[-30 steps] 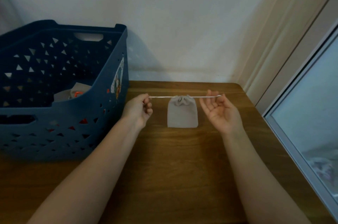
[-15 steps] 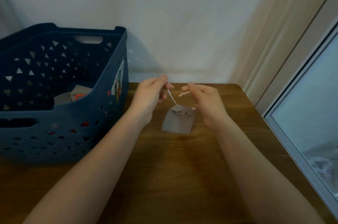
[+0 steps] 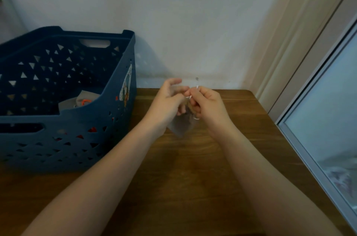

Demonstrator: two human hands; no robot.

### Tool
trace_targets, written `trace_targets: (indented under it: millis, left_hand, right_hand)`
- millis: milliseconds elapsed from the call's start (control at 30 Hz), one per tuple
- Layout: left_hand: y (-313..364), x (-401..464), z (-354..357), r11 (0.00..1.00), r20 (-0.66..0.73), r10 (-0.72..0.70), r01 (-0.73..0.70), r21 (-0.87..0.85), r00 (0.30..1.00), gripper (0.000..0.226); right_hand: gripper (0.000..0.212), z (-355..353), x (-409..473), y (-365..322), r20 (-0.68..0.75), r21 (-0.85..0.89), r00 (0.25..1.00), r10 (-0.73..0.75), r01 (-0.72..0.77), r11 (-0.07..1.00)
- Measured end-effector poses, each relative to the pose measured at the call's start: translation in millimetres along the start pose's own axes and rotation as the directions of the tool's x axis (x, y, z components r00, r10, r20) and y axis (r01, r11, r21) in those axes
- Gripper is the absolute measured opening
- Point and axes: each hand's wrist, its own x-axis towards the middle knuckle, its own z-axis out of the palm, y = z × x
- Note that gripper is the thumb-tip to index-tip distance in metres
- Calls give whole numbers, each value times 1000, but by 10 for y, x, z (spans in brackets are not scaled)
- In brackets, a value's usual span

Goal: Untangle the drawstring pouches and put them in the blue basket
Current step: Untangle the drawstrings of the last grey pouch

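Note:
A small grey drawstring pouch (image 3: 181, 125) hangs between my two hands above the wooden table (image 3: 193, 168), tilted, its top hidden behind my fingers. My left hand (image 3: 168, 100) pinches the white drawstring near the pouch's mouth. My right hand (image 3: 206, 104) is curled round the other end of the string, with a white loop showing above and below its fingers. The blue basket (image 3: 100, 120) stands at the left; inside it lies another grey pouch (image 3: 77, 100) with an orange string.
A white wall runs along the table's far edge. A door frame (image 3: 289, 52) and a glass pane (image 3: 328, 110) close off the right side. The basket takes up the table's left part.
My hands have come together from a wide stretch of the string, and the pouch has risen off the table and now hangs tilted between them.

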Motion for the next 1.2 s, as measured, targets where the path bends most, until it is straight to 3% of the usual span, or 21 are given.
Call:
trace_targets:
  millis: [67,167,267,333,400,467,567,667,733,867,1067,1200]
  left_hand:
    - [-46,-26,2,997,51,-46,43,71,998,32]
    - [-57,-73,-17,966,107,20,-47,255,994,12]
    - [-120,-62,-71,969,99,11,-35,244,995,28]
    - [-156,-55,-97,988,152,-69,47,145,986,30]
    - [-188,-56,-83,980,183,-145,167,-110,972,29]
    - [-209,-57,-69,882,199,-205,269,-387,958,29]
    - [-249,-69,-39,815,228,-237,321,-483,944,28]
    - [-256,-81,1,940,148,-272,296,-169,951,27]
    - [-263,-61,18,977,62,-194,186,108,979,28]
    - [-285,-8,54,851,46,60,-75,519,997,27]
    - [-355,-17,21,705,206,94,-211,677,974,24]
    - [-368,-57,26,717,293,53,-241,654,955,20]
  right_hand:
    - [26,4,0,-36,6,53,1000,19,-19,998]
    - [25,5,-11,-80,25,72,1000,12,-14,997]
    - [22,-26,-7,-77,27,81,1000,-4,1,997]
    - [20,-54,1,-32,15,56,1000,-3,2,998]
    - [18,-82,6,11,-30,93,999,28,-25,995]
    - [19,-116,17,58,-127,145,986,106,-88,986]
    - [20,-143,22,168,-239,157,956,171,-135,978]
    - [18,-149,-6,199,-186,45,981,59,-51,998]
    - [21,-146,-19,113,-127,50,992,-5,11,999]
    - [34,-124,-4,-61,-43,90,995,-94,98,991]
    - [33,7,34,-84,141,204,980,-139,108,973]
    - [35,67,39,7,301,73,944,-137,121,990]
